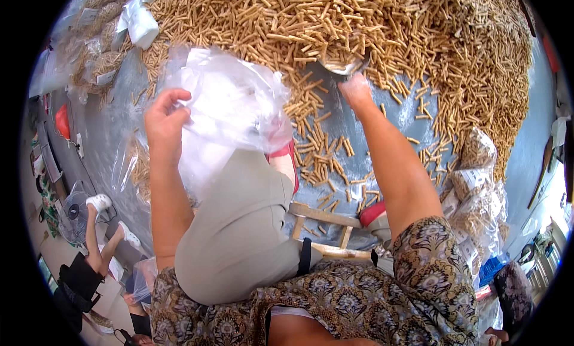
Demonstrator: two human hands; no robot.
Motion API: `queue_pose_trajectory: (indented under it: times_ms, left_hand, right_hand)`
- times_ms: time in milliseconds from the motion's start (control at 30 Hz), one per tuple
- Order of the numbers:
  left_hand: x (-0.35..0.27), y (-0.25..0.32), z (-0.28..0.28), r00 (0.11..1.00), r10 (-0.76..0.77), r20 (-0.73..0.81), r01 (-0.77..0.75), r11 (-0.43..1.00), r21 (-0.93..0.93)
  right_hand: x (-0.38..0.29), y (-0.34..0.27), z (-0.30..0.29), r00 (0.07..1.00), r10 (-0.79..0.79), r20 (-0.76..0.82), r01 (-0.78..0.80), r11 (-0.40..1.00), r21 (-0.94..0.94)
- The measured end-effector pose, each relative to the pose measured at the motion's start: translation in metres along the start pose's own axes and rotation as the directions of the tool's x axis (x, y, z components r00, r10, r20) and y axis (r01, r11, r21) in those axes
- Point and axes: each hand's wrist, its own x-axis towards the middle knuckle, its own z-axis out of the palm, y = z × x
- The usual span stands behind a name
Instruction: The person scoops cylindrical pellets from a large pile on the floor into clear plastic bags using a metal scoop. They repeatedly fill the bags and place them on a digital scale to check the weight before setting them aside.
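Observation:
My left hand [167, 117] pinches the edge of a clear plastic bag [233, 95] that spreads over my knee. White shows through the bag, and whether anything lies inside it I cannot tell. Farther right, my right hand [357, 91] grips a shiny metal bowl or scoop [344, 69] at its near side. The front of that vessel is pushed into a large heap of short tan sticks [287, 23], and some sticks lie in it. Its far part is hidden under them.
Filled clear bags with labels stand at the right [475, 180] and upper left [105, 68]. Loose sticks [323, 157] lie on the grey sheet [399, 117]. A wooden stool [323, 214] is beneath me. An electric fan [76, 211] and another person's legs [96, 247] are at left.

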Motion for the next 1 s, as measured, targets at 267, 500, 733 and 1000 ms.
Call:
queue_pose_trajectory:
  times_ms: [267, 500, 733, 1000]
  left_hand:
    - [0.014, -0.003, 0.033, 0.965, -0.196, 0.175, 0.236, 0.94, -0.245]
    - [0.037, 0.02, 0.08, 0.926, -0.098, 0.366, 0.174, 0.968, -0.181]
    - [0.054, 0.048, 0.124, 0.861, -0.028, 0.508, 0.152, 0.967, -0.205]
    - [0.03, 0.057, 0.165, 0.722, 0.039, 0.691, 0.379, 0.813, -0.442]
  right_hand:
    - [0.081, -0.085, -0.031, 0.986, -0.077, -0.149, 0.085, 0.995, 0.047]
    - [0.047, -0.016, -0.061, 0.9, -0.343, -0.27, 0.37, 0.927, 0.057]
    - [-0.079, 0.02, -0.206, 0.817, -0.535, -0.215, 0.538, 0.841, -0.052]
    - [-0.188, -0.008, -0.212, 0.912, -0.332, 0.242, 0.41, 0.783, -0.468]
